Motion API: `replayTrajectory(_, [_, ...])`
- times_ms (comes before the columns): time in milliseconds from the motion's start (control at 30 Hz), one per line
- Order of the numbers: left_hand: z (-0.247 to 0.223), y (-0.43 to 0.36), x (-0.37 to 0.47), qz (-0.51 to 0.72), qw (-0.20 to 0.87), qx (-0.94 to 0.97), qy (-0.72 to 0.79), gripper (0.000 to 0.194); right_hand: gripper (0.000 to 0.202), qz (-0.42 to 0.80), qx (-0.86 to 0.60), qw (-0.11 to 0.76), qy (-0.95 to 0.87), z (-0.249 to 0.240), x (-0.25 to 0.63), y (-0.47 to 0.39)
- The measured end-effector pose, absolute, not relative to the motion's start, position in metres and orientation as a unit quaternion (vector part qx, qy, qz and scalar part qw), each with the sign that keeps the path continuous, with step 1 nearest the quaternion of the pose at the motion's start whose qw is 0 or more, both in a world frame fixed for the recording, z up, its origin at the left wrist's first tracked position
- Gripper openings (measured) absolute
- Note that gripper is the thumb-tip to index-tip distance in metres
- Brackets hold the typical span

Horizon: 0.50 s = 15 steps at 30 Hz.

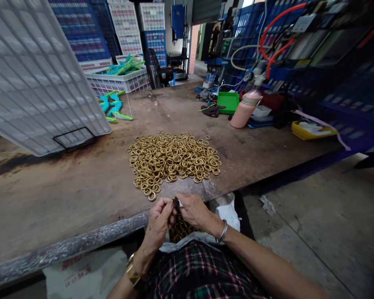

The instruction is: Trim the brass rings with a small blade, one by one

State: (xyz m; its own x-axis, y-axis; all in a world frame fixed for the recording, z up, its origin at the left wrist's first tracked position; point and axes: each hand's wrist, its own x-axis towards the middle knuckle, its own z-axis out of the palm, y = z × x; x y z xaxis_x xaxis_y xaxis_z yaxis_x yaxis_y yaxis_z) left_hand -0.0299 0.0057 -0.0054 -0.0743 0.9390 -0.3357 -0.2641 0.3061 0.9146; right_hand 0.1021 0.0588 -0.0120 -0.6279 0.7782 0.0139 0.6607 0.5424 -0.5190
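My left hand (159,220) and my right hand (195,211) meet at the table's front edge, both with fingers pinched. A small dark piece with a pale end (176,202) shows at the fingertips of my right hand; its kind is unclear. Beside it is a glint of brass colour, and the fingers hide whatever my left hand pinches. Just beyond lies a broad pile of brass-coloured rings (174,158) on the wooden table (109,182). Below my hands, more rings (181,229) sit in an open whitish sack (193,237) at my lap.
A white plastic crate (43,74) stands tilted at left, near turquoise-green plastic pieces (114,106). At right are a pink bottle (245,110), a green tray (228,102) and a yellow container (311,131). Stacked crates (124,25) and machines fill the back.
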Motion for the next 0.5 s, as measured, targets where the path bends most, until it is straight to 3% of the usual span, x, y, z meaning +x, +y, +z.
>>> replayTrajectory(367, [-0.002,0.003,-0.03,0.494,0.565,0.353,0.559,0.036,0.026,0.218,-0.438,0.04,-0.871,-0.004,0.099,0.062])
replayTrajectory(500, [0.007,-0.003,-0.027,0.488,0.613,0.352,0.513,0.032,0.025,0.168,-0.494,0.029,-0.853,-0.008,0.098,0.078])
